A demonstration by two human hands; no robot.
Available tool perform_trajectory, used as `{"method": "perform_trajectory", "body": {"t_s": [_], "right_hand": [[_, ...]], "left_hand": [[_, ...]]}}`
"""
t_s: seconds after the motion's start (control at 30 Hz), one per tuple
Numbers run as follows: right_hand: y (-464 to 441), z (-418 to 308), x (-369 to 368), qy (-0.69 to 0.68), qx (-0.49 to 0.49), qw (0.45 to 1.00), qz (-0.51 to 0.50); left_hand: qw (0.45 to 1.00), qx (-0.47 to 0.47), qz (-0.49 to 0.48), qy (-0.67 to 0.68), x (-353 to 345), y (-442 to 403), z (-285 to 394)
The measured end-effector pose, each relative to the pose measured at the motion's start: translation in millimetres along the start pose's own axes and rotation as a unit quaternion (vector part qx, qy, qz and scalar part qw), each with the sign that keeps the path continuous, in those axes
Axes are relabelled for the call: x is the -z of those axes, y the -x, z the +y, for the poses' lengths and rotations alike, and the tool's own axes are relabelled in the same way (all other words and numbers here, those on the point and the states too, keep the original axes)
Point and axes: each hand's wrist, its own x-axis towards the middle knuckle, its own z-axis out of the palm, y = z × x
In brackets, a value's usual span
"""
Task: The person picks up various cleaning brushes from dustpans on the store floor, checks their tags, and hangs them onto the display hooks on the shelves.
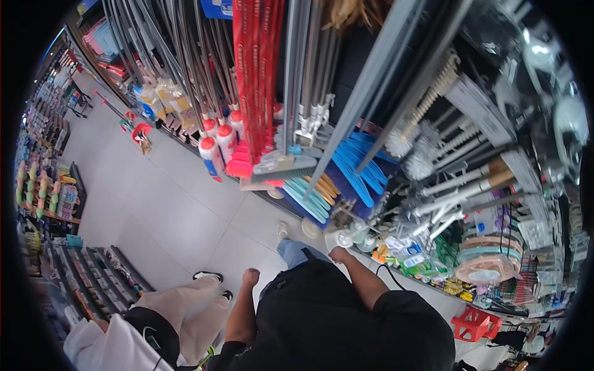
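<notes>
Left hand [251,276], right hand [338,254] look fisted, nothing visible inside; long blue plastic tool heads [362,190] ahead of right hand. Seemingly no handling; grasping needs uncurling.

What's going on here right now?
A person in a black shirt is in a shop aisle, facing a display of red poles, grey poles and blue items. The left hand hangs over the floor, and the right hand is nearer the display. Neither seems to hold anything, though the grip is hard to make out. Another person in a white top is on the left.
</notes>
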Motion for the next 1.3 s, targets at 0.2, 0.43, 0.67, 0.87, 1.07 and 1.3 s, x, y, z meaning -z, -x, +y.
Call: {"method": "perform_trajectory", "body": {"t_s": [0.2,0.43,0.67,0.87,1.07,1.3], "right_hand": [[-156,-60,45,-0.105,0.104,0.975,0.166],[-163,-156,168,-0.167,0.036,0.984,0.059],[-200,-207,196,-0.11,-0.012,0.994,0.022],[-276,-253,197,-0.038,-0.039,0.998,0.01],[-322,-427,257,-0.176,-0.066,0.98,0.065],[-378,-603,316,-0.102,0.086,0.977,0.168]], "left_hand": [[0.976,0.053,-0.066,-0.2,85,-34,-128],[0.9,0.197,0.154,0.356,95,-64,-130],[0.803,0.328,0.175,0.467,149,-114,-133],[0.937,0.166,0.168,0.257,267,-201,-199],[0.93,0.195,0.072,0.304,414,-260,-246],[0.922,0.204,0.011,0.33,524,-326,-289]]}}
